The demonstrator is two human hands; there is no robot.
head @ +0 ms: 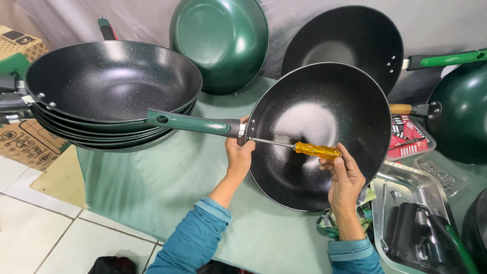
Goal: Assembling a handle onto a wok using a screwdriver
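One wok (324, 106) tilted on edge over green-covered table (167, 187), black speckled inside facing camera, green handle (195, 123) sticking out left, near-horizontal. One screwdriver (299, 147), amber grip: long axis approx. horizontal, tip pointing left at rim where handle meets wok, grip to the right. Left hand (238, 155) clamped on rim at handle joint, steadying wok. Right hand (346, 177) wrapped round amber grip. One stack of woks (109, 86) at left, approx. 5, rims too close for exact count. Three more pans propped at back wall: 1 green (220, 43), 1 black (350, 40), 1 green at far right (459, 114). One steel tray (406, 177) at right w/ loose handles and parts.
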